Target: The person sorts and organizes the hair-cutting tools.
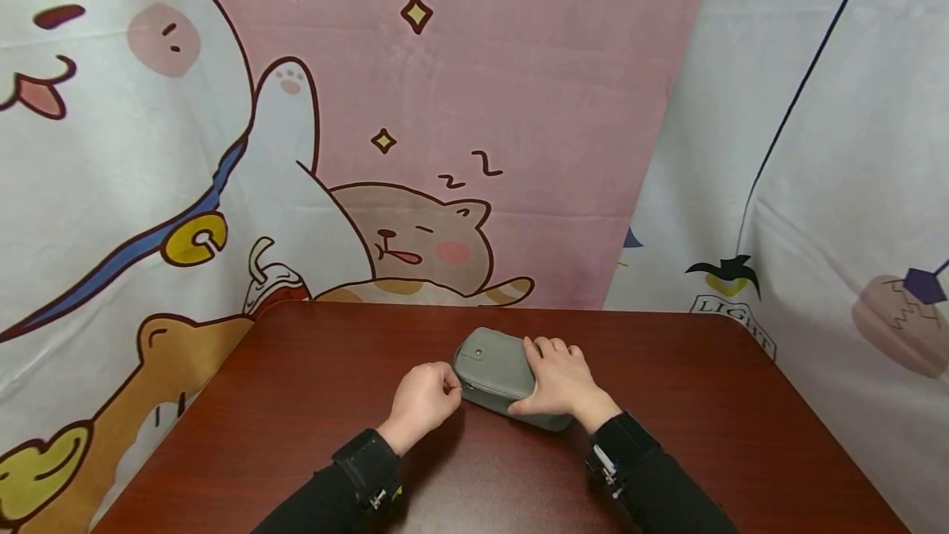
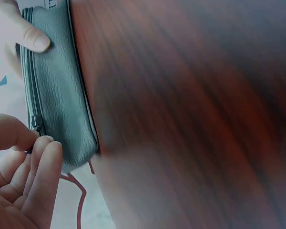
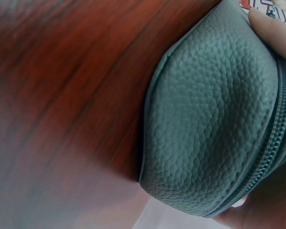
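A grey-green zippered pouch point(image 1: 491, 363) of pebbled leather lies on the table, a small round snap on its top near the left end. My left hand point(image 1: 423, 402) is at that left end. In the left wrist view, its thumb and index finger pinch the zipper pull, which they mostly cover, just below the zipper slider point(image 2: 36, 122). My right hand point(image 1: 559, 381) grips the pouch's right part, thumb on the near side and fingers across the top. The zipper teeth point(image 3: 271, 148) run closed around the end seen in the right wrist view.
The pouch rests on a dark reddish-brown wooden table point(image 1: 311, 402) with rounded far corners. Behind it hangs a pink and white cloth point(image 1: 549, 147) printed with cartoon animals. Black sleeves and wrist straps cover both forearms.
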Available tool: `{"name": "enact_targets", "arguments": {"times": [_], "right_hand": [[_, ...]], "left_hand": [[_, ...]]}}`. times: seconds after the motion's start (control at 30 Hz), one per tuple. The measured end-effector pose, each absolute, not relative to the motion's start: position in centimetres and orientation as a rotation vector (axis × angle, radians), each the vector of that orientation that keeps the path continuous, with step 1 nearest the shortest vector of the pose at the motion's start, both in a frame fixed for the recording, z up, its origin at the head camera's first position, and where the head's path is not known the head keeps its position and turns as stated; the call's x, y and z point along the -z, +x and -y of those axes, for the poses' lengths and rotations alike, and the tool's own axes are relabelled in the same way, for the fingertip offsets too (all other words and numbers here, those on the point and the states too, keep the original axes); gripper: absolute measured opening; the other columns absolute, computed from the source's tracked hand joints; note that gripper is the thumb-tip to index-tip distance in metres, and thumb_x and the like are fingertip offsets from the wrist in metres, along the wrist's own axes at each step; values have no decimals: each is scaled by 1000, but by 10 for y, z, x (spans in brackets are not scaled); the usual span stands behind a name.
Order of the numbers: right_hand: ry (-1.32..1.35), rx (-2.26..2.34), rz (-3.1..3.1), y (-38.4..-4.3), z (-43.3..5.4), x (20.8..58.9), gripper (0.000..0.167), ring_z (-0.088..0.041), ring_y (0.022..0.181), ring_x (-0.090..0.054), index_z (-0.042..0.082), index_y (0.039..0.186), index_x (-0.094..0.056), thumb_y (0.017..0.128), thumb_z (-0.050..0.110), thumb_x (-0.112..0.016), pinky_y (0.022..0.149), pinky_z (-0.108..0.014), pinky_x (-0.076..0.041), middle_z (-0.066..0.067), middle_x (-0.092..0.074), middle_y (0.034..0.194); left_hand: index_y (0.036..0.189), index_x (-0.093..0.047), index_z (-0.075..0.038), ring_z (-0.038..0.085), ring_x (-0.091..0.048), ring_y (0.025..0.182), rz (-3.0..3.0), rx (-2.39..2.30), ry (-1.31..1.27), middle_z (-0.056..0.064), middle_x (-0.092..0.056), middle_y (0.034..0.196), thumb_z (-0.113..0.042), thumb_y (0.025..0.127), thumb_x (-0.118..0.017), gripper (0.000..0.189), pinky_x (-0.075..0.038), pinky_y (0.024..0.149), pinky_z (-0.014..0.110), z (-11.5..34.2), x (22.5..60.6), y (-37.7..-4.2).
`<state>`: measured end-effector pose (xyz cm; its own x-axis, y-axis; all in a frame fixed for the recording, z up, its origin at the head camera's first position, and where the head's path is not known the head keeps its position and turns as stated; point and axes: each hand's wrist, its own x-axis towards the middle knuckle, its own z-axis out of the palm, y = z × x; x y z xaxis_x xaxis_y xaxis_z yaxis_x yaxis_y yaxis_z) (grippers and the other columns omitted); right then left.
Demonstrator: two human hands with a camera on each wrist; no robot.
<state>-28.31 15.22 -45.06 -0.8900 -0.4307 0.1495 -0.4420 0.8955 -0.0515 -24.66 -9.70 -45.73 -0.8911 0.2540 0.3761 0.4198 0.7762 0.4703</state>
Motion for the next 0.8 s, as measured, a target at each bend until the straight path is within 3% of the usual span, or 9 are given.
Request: {"name": "enact_targets", "arguments": {"times": [0.8], "right_hand": [[820,-153,2903,-282,-162,452,113,-36,129,-42,4,150,-41,65,69,-77,98,-58,-34,-17,-47,142]], "left_hand": [[70,-65,-19,3,-48,60,2618,591,-667,-10,-58,68,-4,79,-78,21,-42,53,22,117,454,-248]]}}
